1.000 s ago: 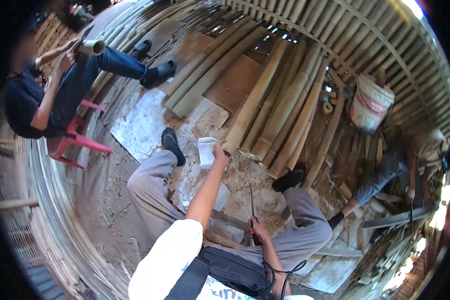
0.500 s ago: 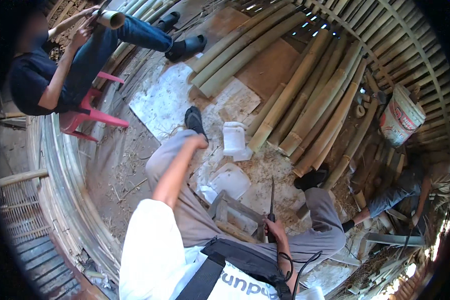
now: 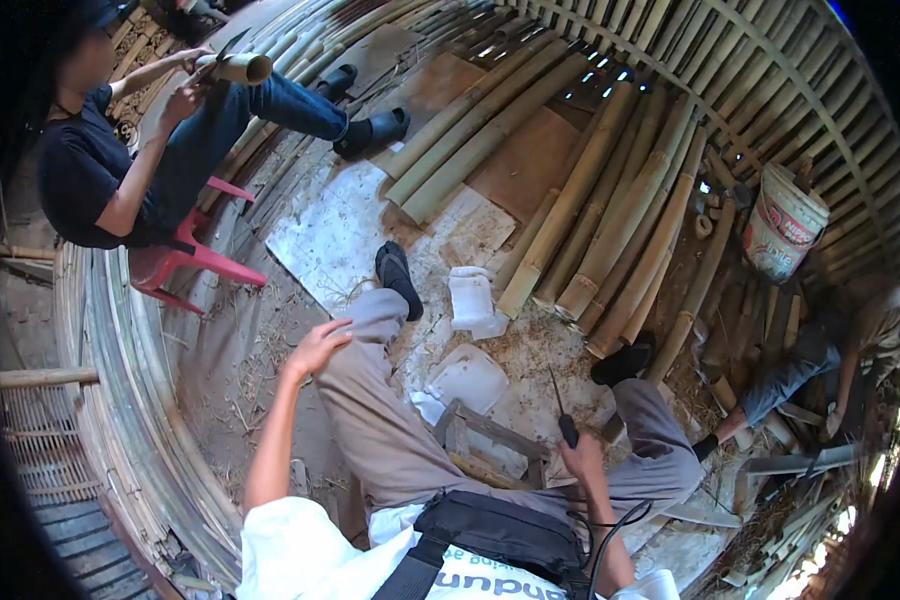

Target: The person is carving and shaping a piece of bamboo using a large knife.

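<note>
Between your knees (image 3: 375, 316), toward the right, a thin-bladed knife (image 3: 568, 429) is grasped by its dark handle in your right hand (image 3: 583, 460); your left hand (image 3: 320, 347) rests, released, on the left one. At far right is a white bucket (image 3: 785, 228), its contents hard to make out; nearer, a person (image 3: 787, 383) is half lost in shadow. Bamboo poles (image 3: 570, 200) lie on the littered floor (image 3: 220, 370), before a slatted wall (image 3: 805, 85).

Printed label (image 3: 792, 218) on pale bucket (image 3: 782, 228), dark lettering (image 3: 500, 584) on white shirt (image 3: 295, 548)
</note>
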The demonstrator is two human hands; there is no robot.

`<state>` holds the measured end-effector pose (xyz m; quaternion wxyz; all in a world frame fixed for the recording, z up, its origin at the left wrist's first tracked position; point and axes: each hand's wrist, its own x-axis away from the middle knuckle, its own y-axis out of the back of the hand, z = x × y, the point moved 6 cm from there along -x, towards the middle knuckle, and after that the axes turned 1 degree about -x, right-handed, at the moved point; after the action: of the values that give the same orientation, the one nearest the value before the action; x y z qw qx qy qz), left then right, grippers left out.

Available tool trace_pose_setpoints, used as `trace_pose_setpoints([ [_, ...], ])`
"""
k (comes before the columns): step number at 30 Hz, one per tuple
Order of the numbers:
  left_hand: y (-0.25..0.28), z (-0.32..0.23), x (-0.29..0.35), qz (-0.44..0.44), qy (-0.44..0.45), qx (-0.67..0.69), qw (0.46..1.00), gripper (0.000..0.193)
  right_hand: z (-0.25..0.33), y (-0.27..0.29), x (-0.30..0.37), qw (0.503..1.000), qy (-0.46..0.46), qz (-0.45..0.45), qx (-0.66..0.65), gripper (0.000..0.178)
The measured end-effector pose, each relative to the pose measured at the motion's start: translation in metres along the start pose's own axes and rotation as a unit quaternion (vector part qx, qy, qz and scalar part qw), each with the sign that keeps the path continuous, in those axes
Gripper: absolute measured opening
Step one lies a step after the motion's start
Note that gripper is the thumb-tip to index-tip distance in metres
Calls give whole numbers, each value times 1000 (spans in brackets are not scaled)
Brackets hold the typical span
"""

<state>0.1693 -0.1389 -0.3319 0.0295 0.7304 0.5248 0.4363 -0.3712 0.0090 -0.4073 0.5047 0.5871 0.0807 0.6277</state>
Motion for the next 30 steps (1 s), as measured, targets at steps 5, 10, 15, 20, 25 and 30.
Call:
trace_pose_setpoints([
  [5, -1, -7, 12, 14, 61, -100, 993, 62, 17, 45, -7, 999, 22, 8, 39, 44],
  [10, -8, -78, 5, 229, -115, -82, 963, 62, 9, 42, -15, 998, 6, 30, 54, 47],
  [15, -8, -71, -130, 209, -17, 251, 945, 52, -11, 35, -10, 999, -45, -16, 17, 49],
  [20, -43, 53, -272, -27, 216, 307, 926, 54, -23, 32, -8, 995, -96, -1, -21, 45],
  [25, -58, 73, -333, -176, 252, 147, 940, 76, -20, 27, -10, 988, -140, 31, -53, 44],
  [30, -27, 14, -384, -247, 128, -235, 931, 91, -11, 26, -7, 975, -214, 26, -47, 40],
])
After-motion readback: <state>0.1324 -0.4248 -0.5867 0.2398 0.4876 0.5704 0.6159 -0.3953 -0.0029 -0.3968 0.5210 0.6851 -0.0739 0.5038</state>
